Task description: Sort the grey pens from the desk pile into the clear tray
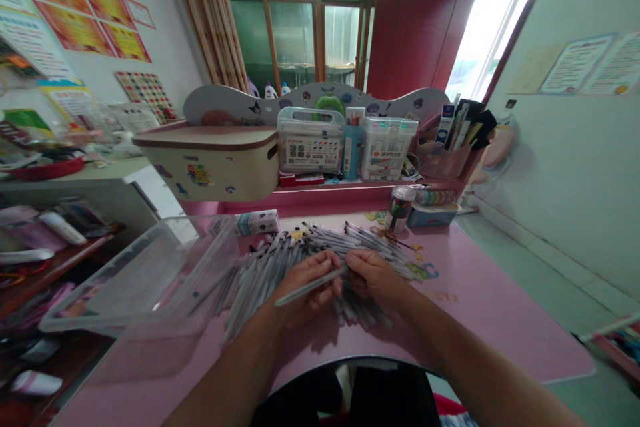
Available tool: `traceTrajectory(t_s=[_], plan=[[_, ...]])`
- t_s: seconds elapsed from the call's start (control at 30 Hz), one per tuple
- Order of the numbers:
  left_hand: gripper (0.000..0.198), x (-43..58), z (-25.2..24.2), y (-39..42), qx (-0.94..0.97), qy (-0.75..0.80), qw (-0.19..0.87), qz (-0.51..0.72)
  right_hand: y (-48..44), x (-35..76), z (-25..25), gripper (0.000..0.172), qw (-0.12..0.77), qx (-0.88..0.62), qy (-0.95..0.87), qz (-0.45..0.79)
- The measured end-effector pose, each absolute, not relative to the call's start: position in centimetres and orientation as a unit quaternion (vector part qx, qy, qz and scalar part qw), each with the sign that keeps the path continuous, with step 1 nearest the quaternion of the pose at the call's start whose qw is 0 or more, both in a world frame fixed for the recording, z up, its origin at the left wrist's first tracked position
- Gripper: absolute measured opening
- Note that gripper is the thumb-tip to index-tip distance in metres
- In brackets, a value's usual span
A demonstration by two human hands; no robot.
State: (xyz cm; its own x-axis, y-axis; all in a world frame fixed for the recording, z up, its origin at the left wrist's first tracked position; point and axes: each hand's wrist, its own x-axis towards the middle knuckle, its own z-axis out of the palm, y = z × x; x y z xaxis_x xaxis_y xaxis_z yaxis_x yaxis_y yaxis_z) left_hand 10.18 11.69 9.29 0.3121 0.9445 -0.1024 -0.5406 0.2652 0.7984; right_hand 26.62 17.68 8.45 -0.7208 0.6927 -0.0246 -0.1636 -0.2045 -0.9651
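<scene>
There are two hands [303,275] [375,275], too many pens [265,270] to count, one clear tub [205,273], one lidded box [220,170], two clear cases [310,150] [387,153], one canister [400,209].

Both hands [374,278] bare; forearms [465,347] bare; plain black clothing [393,397] over lap.

The desk [500,340] is pink, its front edge curved inward, with faded letters and bright pictures printed on its top. Loose pens [265,273] lie heaped across its middle. A clear tub [125,321] juts over the left edge, and a small carton [257,222] lies near the back edge. By the back right corner stand a can [400,210] and a blue box [433,216]. The shelf [350,195] along the back edge carries, left to right, a bin [210,167], a case [311,147] behind a red box [301,180], a tube [353,155], a marker box [390,149] and a holder [443,161].
</scene>
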Motion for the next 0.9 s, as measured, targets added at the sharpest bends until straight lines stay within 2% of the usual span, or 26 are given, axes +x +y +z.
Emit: traceTrajectory(t_s=[0.07,0.17,0.33,0.47,0.57,0.63,0.67,0.8,0.9], plan=[[0.018,10.2,9.5,11.6,0.329,0.298,0.713,0.542,17.9,26.6,8.5,0.044,0.319,-0.258,-0.515,0.752],[0.031,10.2,9.7,11.6,0.345,0.331,0.655,0.584,18.3,26.5,8.5,0.046,0.364,-0.306,-0.483,0.735],[0.023,10.3,9.5,12.3,0.343,0.399,0.558,0.642,18.6,26.4,8.1,0.041,0.380,-0.323,-0.506,0.703],[0.028,10.3,8.9,12.9,0.294,0.394,0.575,0.655,18.3,26.5,8.2,0.030,0.396,-0.303,-0.535,0.682],[0.026,10.1,8.7,13.1,0.269,0.391,0.580,0.662,18.3,26.6,8.4,0.037,0.403,-0.292,-0.532,0.685],[0.026,10.0,8.7,13.1,0.269,0.387,0.582,0.663,18.6,26.8,8.4,0.033,0.395,-0.312,-0.542,0.673],[0.026,10.0,8.7,13.0,0.273,0.385,0.583,0.661,18.7,26.8,8.4,0.031,0.386,-0.329,-0.559,0.656],[0.026,10.0,8.7,13.1,0.288,0.388,0.582,0.655,19.1,26.9,8.0,0.041,0.358,-0.356,-0.647,0.572],[0.024,9.8,8.9,13.2,0.283,0.385,0.580,0.660,19.1,26.7,8.3,0.025,0.376,-0.329,-0.638,0.586]])
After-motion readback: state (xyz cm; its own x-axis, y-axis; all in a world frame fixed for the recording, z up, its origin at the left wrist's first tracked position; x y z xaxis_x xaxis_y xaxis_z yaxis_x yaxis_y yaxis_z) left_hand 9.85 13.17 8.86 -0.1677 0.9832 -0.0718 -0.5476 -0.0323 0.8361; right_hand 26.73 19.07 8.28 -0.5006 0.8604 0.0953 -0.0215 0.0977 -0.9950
